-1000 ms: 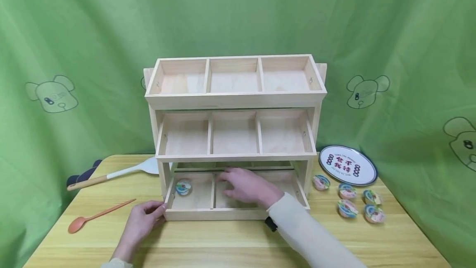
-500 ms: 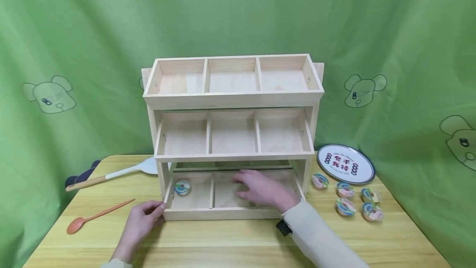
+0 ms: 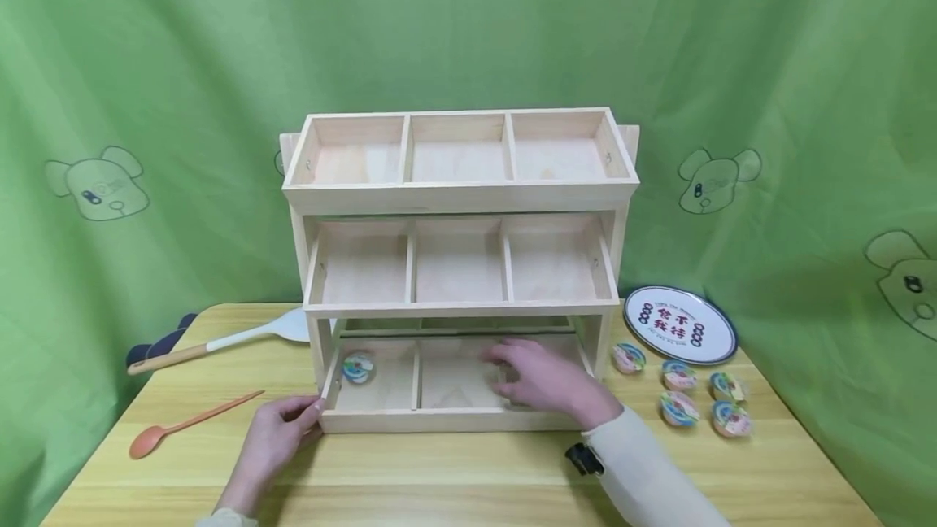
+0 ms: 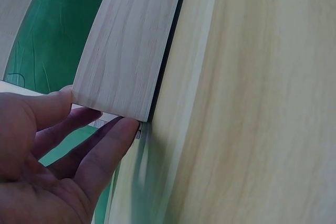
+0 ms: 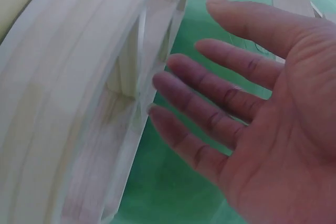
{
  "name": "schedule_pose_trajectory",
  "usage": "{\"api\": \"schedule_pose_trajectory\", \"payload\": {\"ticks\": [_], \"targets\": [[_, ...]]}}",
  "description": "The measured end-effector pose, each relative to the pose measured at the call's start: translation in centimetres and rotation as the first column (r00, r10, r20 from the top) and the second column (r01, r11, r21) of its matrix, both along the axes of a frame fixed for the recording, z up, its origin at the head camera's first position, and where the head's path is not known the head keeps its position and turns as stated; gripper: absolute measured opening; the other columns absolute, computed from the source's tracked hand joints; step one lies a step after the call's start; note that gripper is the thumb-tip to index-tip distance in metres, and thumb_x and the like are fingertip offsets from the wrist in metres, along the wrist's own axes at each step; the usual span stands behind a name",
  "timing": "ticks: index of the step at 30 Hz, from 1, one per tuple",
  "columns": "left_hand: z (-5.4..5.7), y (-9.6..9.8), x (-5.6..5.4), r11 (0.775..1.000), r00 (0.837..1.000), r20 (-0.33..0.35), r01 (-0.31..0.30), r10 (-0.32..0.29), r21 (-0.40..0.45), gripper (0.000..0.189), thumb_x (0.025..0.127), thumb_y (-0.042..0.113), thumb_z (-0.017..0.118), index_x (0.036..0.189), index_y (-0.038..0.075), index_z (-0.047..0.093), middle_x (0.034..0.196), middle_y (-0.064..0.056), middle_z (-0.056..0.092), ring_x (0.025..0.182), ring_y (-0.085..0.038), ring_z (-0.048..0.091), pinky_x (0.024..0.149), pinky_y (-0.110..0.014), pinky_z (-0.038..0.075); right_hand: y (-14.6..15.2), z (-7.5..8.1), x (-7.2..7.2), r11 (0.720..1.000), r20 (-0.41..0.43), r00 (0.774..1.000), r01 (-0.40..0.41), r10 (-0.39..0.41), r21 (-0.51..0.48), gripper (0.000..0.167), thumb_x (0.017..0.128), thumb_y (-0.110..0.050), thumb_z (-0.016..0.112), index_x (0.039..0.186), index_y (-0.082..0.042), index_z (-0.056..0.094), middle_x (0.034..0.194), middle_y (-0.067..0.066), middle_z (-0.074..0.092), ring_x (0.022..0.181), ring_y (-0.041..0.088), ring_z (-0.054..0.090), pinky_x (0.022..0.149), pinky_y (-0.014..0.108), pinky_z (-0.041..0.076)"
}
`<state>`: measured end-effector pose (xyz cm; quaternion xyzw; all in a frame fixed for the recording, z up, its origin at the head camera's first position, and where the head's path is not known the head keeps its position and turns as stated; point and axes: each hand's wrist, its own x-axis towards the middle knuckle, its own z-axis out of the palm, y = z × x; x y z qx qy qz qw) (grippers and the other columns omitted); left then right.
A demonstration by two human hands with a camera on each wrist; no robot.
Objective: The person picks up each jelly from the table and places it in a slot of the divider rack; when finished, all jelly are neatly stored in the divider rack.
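A pale wooden three-tier rack stands on the table, each tray split into three compartments. My left hand holds the front left corner of the bottom tray. In the left wrist view, thumb and fingertips grip the end of its front board. A small jelly cup with a printed lid sits in the bottom left compartment. My right hand is over the right part of the bottom tray, holding nothing; the right wrist view shows its fingers spread and loosely bent.
Several more jelly cups stand right of the rack, before an oval plate with red characters. On the left lie an orange spoon and a white turner with a wooden handle. A green curtain hangs behind.
My right hand has moved rightward along the bottom tray, from the middle compartment towards the right one. The left hand stays at the tray's corner; the jelly cups have not moved.
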<state>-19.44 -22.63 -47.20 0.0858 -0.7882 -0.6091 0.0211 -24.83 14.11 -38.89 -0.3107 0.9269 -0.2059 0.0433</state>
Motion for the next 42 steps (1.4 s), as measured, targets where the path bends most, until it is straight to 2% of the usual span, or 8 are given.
{"api": "schedule_pose_trajectory", "payload": {"ticks": [6, 13, 20, 29, 36, 42], "targets": [[0.0, -0.1, 0.0, 1.0, 1.0, 0.006, 0.003, -0.003, 0.009, 0.03, 0.095, 0.002, 0.062, 0.119, -0.016, 0.059, 0.119, -0.034, 0.059, 0.099, -0.034, 0.066, 0.081, -0.031, 0.06, 1.8, -0.1, 0.6, 0.998, -0.009, 0.998, 0.055, -0.055, -0.006, 0.047, 0.086, -0.016, 0.075, 0.128, -0.003, 0.06, 0.126, 0.014, 0.061, 0.113, 0.033, 0.057, 0.098, 0.052, 0.051], [0.0, -0.1, 0.0, 1.0, 1.0, -0.004, -0.002, 0.002, 0.003, 0.03, 0.095, 0.002, 0.063, 0.118, -0.017, 0.06, 0.118, -0.033, 0.06, 0.098, -0.034, 0.067, 0.081, -0.03, 0.06, 3.7, 0.4, 1.0, 0.999, -0.022, 0.998, 0.051, -0.052, -0.015, 0.049, 0.087, -0.014, 0.073, 0.132, -0.003, 0.058, 0.131, 0.016, 0.059, 0.116, 0.034, 0.056, 0.1, 0.053, 0.05], [0.0, -0.2, 0.1, 1.0, 1.0, -0.009, -0.01, 0.01, 0.002, 0.029, 0.095, 0.001, 0.062, 0.117, -0.017, 0.06, 0.118, -0.034, 0.06, 0.098, -0.034, 0.067, 0.081, -0.03, 0.06, 5.3, 0.4, 1.2, 0.999, -0.055, 0.997, 0.046, -0.046, -0.005, 0.044, 0.088, -0.017, 0.072, 0.127, -0.004, 0.06, 0.124, 0.014, 0.062, 0.111, 0.031, 0.059, 0.096, 0.051, 0.053], [-0.3, -0.2, 0.2, 1.0, 1.0, -0.005, -0.019, 0.019, 0.005, 0.028, 0.096, 0.003, 0.063, 0.117, -0.016, 0.062, 0.118, -0.032, 0.06, 0.1, -0.032, 0.065, 0.08, -0.03, 0.061, 6.1, 0.1, 2.1, 0.997, -0.037, 0.996, 0.075, -0.075, -0.001, 0.044, 0.093, -0.034, 0.067, 0.125, -0.005, 0.062, 0.121, 0.008, 0.063, 0.109, 0.027, 0.059, 0.097, 0.048, 0.052], [-0.2, 0.0, 0.1, 0.999, 1.0, -0.002, -0.031, 0.031, 0.019, 0.027, 0.095, 0.002, 0.063, 0.116, -0.015, 0.063, 0.119, -0.032, 0.06, 0.1, -0.032, 0.065, 0.08, -0.03, 0.061, 6.7, 0.5, 2.7, 0.996, -0.053, 0.995, 0.086, -0.086, 0.0, 0.042, 0.093, -0.031, 0.067, 0.125, -0.004, 0.062, 0.121, 0.009, 0.063, 0.108, 0.028, 0.06, 0.095, 0.05, 0.053], [-0.1, 0.1, 0.2, 0.998, 0.999, 0.013, -0.04, 0.039, 0.041, 0.027, 0.095, 0.001, 0.062, 0.117, -0.014, 0.062, 0.121, -0.032, 0.059, 0.101, -0.032, 0.065, 0.082, -0.03, 0.06, 7.6, 0.8, 3.3, 0.993, -0.027, 0.993, 0.116, -0.117, -0.009, 0.043, 0.093, -0.032, 0.068, 0.126, -0.005, 0.061, 0.122, 0.009, 0.063, 0.109, 0.028, 0.06, 0.095, 0.05, 0.053]]}}
